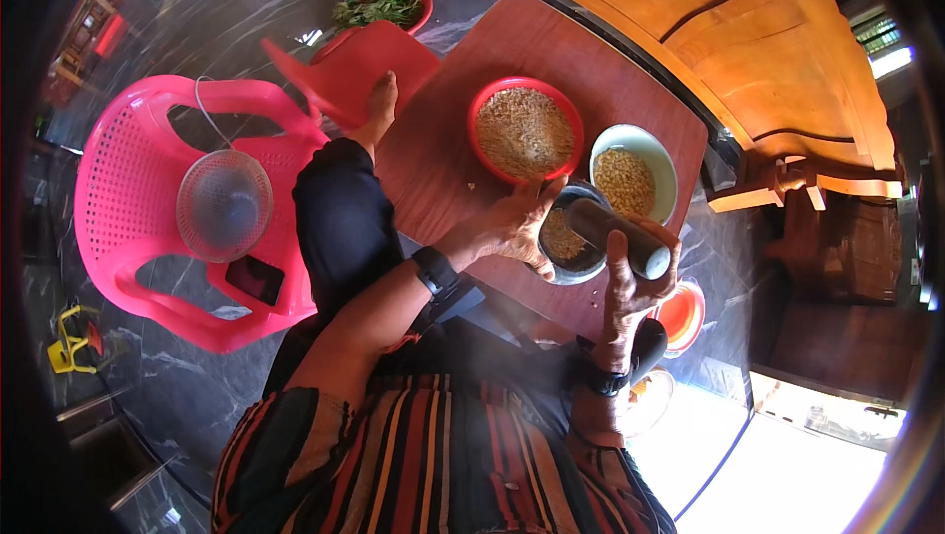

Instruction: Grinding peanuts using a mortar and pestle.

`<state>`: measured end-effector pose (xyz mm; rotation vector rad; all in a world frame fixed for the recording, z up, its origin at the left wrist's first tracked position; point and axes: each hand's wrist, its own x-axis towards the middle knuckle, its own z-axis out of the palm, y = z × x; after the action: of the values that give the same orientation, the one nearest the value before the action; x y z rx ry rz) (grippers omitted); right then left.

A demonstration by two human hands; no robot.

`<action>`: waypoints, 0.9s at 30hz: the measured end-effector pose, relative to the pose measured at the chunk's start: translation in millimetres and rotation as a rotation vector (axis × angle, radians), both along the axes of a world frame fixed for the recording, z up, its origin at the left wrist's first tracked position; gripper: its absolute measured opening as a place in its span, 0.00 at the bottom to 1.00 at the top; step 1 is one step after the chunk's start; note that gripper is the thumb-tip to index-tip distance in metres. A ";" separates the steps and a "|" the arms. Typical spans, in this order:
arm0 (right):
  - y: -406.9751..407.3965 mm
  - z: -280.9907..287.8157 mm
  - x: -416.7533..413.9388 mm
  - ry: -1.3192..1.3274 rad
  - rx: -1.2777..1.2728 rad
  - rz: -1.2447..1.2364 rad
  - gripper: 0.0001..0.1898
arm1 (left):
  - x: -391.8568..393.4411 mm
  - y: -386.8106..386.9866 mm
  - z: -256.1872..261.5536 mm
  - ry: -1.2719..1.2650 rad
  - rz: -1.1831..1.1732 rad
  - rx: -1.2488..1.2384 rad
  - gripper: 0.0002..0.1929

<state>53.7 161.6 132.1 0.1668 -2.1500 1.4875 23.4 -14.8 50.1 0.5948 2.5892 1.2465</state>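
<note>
A dark stone mortar (579, 276) stands near the edge of the low wooden table (435, 165), with crushed yellowish grain (562, 237) inside. My left hand (517, 222) grips its rim from the left, fingers at the far side and thumb at the near side. In my right hand (630, 284) is a thick grey stone pestle (619, 233), tilted, its far end over the mortar's bowl. Behind the mortar sits a red plastic bowl (477, 146) of coarse crushed grain (526, 132). A pale bowl (667, 165) beside it holds whole yellow kernels (624, 181).
On my left is a pink plastic chair (125, 180) bearing a small fan (224, 203) and a phone (255, 280). A red stool (391, 54) and a bowl of green leaves (384, 8) stand farther off. A wooden bench (768, 39) borders the table; an orange-red basin (679, 318) lies at right.
</note>
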 end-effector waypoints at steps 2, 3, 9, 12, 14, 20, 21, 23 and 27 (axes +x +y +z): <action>-2.1 -3.5 0.6 -0.020 0.026 0.017 0.20 | -1.3 -0.1 3.5 -0.061 -0.006 -0.055 0.75; -2.7 -5.6 0.4 -0.037 0.050 0.044 0.20 | -1.5 -0.9 3.0 -0.036 -0.011 -0.047 0.74; -2.9 -43.4 -9.9 -0.085 0.146 0.072 0.21 | -3.0 1.9 -12.9 0.139 -0.016 -0.038 0.74; 0.8 -42.2 -7.3 -0.147 0.105 0.081 0.21 | -2.0 0.9 -14.8 0.224 0.010 -0.017 0.74; 3.2 -42.2 -5.7 -0.165 0.080 0.093 0.21 | -2.5 0.0 -13.4 0.242 0.001 0.001 0.74; 3.2 -12.5 3.3 -0.174 -0.124 0.062 0.19 | -2.5 -1.5 -10.2 0.089 -0.040 -0.004 0.72; 2.9 -7.2 2.8 -0.110 -0.083 0.040 0.19 | -2.6 -0.8 -12.7 0.251 -0.025 -0.009 0.72; -0.8 8.8 3.5 -0.041 0.002 0.037 0.20 | -2.0 -1.3 -18.0 0.412 -0.012 -0.013 0.73; -3.5 -7.4 1.3 -0.185 0.022 0.092 0.20 | -1.6 -4.9 -6.2 0.378 -0.050 -0.135 0.71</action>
<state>55.0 158.1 124.7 0.1428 -2.3333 1.5868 21.8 -19.7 43.9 0.9397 2.9091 1.0141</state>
